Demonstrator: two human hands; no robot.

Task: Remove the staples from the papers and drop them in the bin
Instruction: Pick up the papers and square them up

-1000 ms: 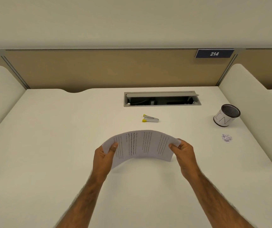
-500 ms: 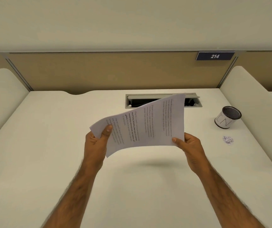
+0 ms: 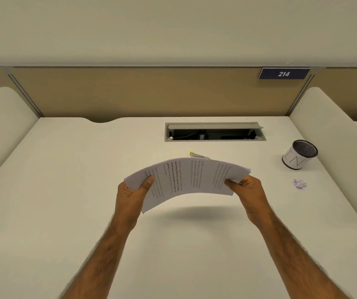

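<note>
A thin stack of printed white papers (image 3: 190,178) hangs bowed above the middle of the desk. My left hand (image 3: 131,196) grips its left end and my right hand (image 3: 246,190) grips its right end. Behind the top edge of the papers a small silver staple remover with a yellow tip (image 3: 197,155) lies on the desk, partly hidden. At the right side stands the bin (image 3: 299,154), a small black mesh cup wrapped in white paper. I cannot see any staple in the papers.
A small pile of tiny scraps (image 3: 300,184) lies on the desk in front of the bin. An open cable hatch (image 3: 215,132) is set into the desk at the back. Padded dividers rise left and right, and a tan panel with a 214 sign (image 3: 283,73) stands behind.
The papers were lifted and tilted up half a second ago. They have come back down to a low, bowed hold, and the staple remover shows again behind them.
</note>
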